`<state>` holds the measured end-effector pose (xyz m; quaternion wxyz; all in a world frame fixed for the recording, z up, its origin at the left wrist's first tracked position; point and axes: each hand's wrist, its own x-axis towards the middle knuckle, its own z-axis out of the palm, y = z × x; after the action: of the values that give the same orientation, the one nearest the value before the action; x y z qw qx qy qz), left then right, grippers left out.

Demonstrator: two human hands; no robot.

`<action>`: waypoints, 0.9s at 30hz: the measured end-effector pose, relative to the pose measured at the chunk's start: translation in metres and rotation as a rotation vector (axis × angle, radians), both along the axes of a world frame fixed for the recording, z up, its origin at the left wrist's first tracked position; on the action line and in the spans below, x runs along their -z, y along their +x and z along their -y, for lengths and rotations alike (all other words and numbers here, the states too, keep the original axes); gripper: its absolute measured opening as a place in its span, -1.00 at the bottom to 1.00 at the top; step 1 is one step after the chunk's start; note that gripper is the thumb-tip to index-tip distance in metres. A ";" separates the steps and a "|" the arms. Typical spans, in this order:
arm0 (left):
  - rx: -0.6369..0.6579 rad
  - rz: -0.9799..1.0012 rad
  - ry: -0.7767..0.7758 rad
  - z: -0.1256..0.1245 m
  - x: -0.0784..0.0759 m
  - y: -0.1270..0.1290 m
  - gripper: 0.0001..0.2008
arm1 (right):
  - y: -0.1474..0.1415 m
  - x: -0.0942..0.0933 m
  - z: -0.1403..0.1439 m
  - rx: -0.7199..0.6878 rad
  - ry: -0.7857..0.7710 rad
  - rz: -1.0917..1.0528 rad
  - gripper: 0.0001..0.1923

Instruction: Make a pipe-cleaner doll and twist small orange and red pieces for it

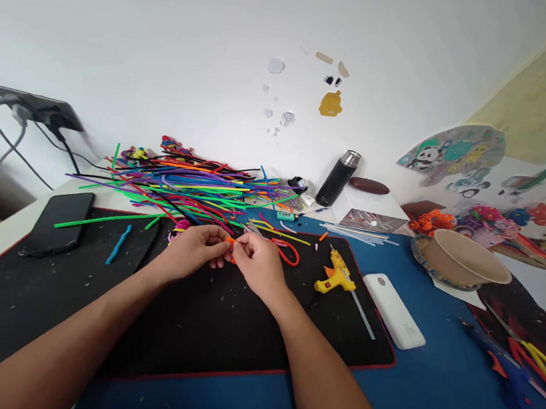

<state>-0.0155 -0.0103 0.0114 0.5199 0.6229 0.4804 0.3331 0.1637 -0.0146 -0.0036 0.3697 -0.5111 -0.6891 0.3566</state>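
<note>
Over the black mat (221,329), my left hand (200,249) and my right hand (260,262) meet, both with fingers pinched on a small orange pipe cleaner piece (230,244). Most of that piece is hidden by my fingers. Just beyond my right hand lie red-handled scissors (290,253). A small pink and yellow pipe cleaner figure (180,227) sits close behind my left hand. Behind both hands spreads a large heap of coloured pipe cleaners (197,183). A twisted blue pipe cleaner piece (118,244) rests on the mat to the left.
Right of my hands lie a yellow glue gun (337,275) and a white power bank (393,311). A black phone (59,224) lies at left. Along the back stand a black thermos (338,177) and a white box (374,209). A beige bowl (467,257) is at right.
</note>
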 end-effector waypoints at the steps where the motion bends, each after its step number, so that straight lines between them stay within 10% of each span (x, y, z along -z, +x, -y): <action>1: -0.002 0.053 -0.033 -0.001 0.000 0.000 -0.66 | 0.000 -0.001 0.001 0.004 0.002 -0.016 -0.86; 13: -0.087 0.279 -0.150 -0.003 0.005 0.003 -0.61 | 0.001 0.000 -0.001 -0.024 -0.044 -0.137 -0.87; 27: -0.084 0.033 0.044 -0.005 0.003 -0.004 -0.53 | 0.003 0.008 -0.004 -0.070 -0.195 -0.252 -0.88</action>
<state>-0.0191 -0.0057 0.0085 0.4993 0.6082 0.4900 0.3752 0.1664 -0.0104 -0.0112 0.3890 -0.4715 -0.6167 0.4960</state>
